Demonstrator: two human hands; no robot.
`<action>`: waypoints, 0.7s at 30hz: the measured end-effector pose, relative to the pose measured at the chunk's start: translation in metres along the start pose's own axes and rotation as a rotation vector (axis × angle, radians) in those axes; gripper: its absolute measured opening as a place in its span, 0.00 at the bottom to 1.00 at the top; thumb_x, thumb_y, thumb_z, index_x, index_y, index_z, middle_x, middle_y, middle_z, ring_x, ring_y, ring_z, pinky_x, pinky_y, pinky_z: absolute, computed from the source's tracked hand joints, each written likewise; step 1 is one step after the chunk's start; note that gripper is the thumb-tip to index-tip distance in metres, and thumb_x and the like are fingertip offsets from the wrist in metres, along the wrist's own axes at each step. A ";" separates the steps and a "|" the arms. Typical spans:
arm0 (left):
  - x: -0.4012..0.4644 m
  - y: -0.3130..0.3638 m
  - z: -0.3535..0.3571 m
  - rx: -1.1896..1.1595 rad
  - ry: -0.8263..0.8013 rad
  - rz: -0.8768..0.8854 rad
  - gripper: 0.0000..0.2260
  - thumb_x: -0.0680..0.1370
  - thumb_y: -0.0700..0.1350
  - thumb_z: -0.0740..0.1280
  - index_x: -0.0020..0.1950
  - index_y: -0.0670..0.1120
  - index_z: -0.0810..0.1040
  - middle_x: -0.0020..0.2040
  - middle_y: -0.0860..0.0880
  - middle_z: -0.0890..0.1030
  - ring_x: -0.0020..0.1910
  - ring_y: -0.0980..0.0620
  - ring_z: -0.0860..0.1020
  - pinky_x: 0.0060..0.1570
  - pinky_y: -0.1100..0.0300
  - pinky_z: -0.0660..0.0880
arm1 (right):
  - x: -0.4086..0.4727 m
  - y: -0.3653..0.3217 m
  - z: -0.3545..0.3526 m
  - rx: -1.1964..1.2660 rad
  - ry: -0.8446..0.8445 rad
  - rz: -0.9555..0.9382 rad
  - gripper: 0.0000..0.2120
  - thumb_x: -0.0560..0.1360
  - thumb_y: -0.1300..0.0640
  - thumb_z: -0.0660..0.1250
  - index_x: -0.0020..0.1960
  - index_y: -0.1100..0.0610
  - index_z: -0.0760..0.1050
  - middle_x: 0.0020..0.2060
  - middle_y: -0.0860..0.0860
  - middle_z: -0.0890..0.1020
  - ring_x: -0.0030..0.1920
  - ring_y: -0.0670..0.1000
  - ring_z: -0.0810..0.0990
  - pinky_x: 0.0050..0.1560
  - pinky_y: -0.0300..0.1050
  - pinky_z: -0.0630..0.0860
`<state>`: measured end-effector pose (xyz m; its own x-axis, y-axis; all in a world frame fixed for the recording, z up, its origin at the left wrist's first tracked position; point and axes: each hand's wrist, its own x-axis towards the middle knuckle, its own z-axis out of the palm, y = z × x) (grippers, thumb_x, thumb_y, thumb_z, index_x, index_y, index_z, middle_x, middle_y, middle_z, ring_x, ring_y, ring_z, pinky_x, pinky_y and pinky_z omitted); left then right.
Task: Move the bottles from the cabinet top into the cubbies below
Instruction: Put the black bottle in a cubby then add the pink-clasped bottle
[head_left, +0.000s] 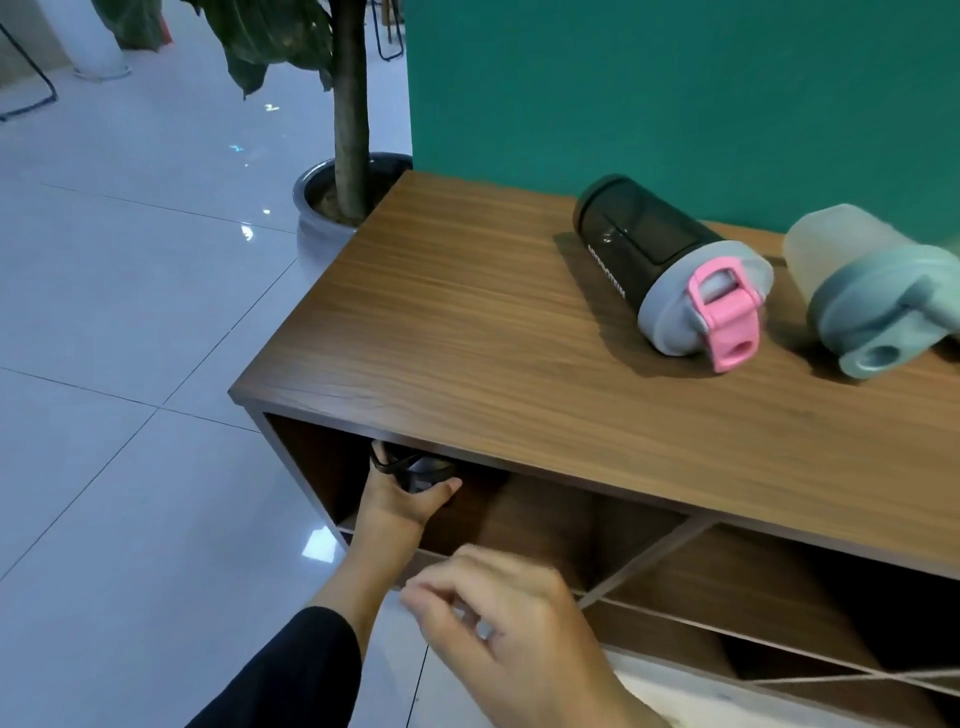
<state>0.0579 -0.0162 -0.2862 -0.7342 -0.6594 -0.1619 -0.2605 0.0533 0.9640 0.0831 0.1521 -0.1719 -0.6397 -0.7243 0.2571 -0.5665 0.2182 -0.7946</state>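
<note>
A black bottle with a grey lid and pink flip cap (670, 265) lies on its side on the wooden cabinet top (467, 332). To its right lies a frosted bottle with a grey-green lid (872, 291), partly cut off by the frame edge. My left hand (402, 501) reaches into the top-left cubby (540, 514) and grips a dark bottle with a loop strap (415, 467), mostly hidden under the cabinet top. My right hand (514, 634) hovers in front of the cubbies with fingers loosely curled, holding nothing.
More cubbies (769, 587) with slanted dividers run to the right. A green wall (675, 93) backs the cabinet. A potted tree in a grey pot (332, 202) stands at the cabinet's far left corner, on glossy white floor tiles (130, 364).
</note>
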 end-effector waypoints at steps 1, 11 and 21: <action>-0.001 0.002 0.000 0.012 0.001 0.012 0.23 0.70 0.31 0.77 0.56 0.49 0.71 0.49 0.58 0.77 0.50 0.63 0.77 0.49 0.75 0.75 | 0.002 -0.015 -0.015 -0.001 0.130 -0.118 0.11 0.79 0.50 0.68 0.47 0.57 0.85 0.40 0.48 0.83 0.41 0.44 0.80 0.41 0.40 0.76; -0.009 -0.001 0.000 0.024 -0.018 -0.053 0.34 0.69 0.36 0.80 0.69 0.49 0.67 0.60 0.50 0.78 0.60 0.53 0.76 0.64 0.57 0.71 | 0.093 0.003 -0.155 -0.465 0.525 0.284 0.46 0.68 0.39 0.75 0.78 0.53 0.59 0.77 0.53 0.62 0.77 0.53 0.59 0.74 0.45 0.57; -0.070 0.037 -0.015 0.188 -0.061 -0.509 0.11 0.80 0.45 0.64 0.61 0.44 0.77 0.51 0.44 0.80 0.52 0.42 0.79 0.55 0.48 0.77 | 0.091 0.007 -0.158 -0.326 0.652 0.246 0.36 0.65 0.47 0.79 0.68 0.52 0.67 0.61 0.51 0.73 0.60 0.51 0.73 0.51 0.30 0.65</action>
<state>0.1090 0.0204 -0.2359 -0.5192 -0.5927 -0.6157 -0.6961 -0.1247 0.7070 -0.0611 0.1912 -0.0668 -0.8868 -0.1202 0.4463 -0.4280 0.5780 -0.6947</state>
